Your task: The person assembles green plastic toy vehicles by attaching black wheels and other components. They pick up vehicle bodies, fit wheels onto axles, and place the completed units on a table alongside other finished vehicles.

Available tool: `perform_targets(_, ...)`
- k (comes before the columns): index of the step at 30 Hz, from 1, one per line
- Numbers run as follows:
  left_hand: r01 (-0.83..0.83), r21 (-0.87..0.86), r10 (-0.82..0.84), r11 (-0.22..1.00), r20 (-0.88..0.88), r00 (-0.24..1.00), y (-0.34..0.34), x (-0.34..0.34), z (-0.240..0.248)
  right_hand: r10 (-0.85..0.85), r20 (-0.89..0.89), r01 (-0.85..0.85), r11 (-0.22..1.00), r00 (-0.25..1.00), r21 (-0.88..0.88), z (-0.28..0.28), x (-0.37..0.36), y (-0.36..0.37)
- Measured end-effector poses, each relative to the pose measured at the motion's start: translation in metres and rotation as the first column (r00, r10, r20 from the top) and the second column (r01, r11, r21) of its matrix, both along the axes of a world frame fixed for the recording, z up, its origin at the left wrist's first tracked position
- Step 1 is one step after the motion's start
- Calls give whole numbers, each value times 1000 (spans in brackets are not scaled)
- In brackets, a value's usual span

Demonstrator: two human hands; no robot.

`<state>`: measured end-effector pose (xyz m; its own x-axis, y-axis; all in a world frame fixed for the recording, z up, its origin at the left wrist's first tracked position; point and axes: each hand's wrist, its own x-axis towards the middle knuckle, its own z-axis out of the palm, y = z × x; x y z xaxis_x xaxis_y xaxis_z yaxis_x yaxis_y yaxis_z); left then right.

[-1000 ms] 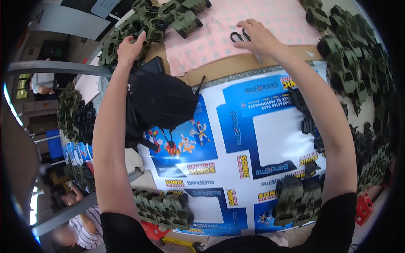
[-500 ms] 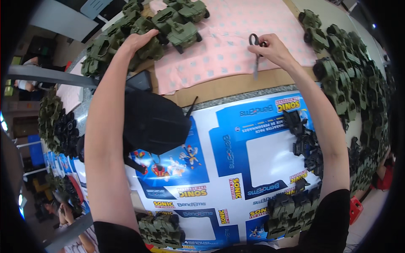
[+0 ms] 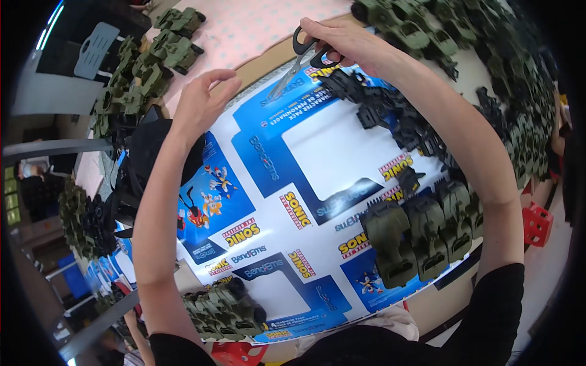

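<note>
Black-handled scissors (image 3: 294, 75) are held in my right hand (image 3: 348, 44), a thumb and fingers in the handle loops. Their metal blades slant down and to the left above the far edge of a glossy blue-and-white printed sheet (image 3: 329, 149). My left hand (image 3: 206, 100) hovers near the sheet's far left corner, fingers spread and nothing in them. Beyond it, green toy vehicles (image 3: 149, 70) stand in a cluster beside a pink dotted cloth (image 3: 244, 27). Black toy parts (image 3: 381, 110) lie heaped on the sheet, below and right of my right hand.
Green vehicle bodies (image 3: 421, 235) line the sheet's near right, with more (image 3: 226, 311) at the near left. Further rows (image 3: 415, 24) fill the far right. A black object (image 3: 165, 149) sits by my left forearm. A red stool (image 3: 537, 222) stands right of the table.
The view has turned. My left hand has come away from the green toy vehicles. My right hand has carried the scissors from above the pink cloth to the printed sheet's far edge.
</note>
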<state>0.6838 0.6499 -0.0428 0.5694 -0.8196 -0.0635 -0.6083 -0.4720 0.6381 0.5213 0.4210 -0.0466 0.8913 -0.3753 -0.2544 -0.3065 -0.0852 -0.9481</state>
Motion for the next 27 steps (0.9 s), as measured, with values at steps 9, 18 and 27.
perform_targets(9, 47, 30, -37, 998, -278, 960, 33, -124, -2, 69, -5, -69, 997, 998, -23, 77, -168, -5)
perform_targets(18, 197, 293, -140, 936, -205, 969, 55, -252, 86, 155, 385, -55, 964, 910, -260, 207, -358, 18)
perform_targets(27, 314, 159, -270, 936, -249, 930, 89, -337, 133, 378, 897, 677, 601, 228, -425, 386, -379, 47)
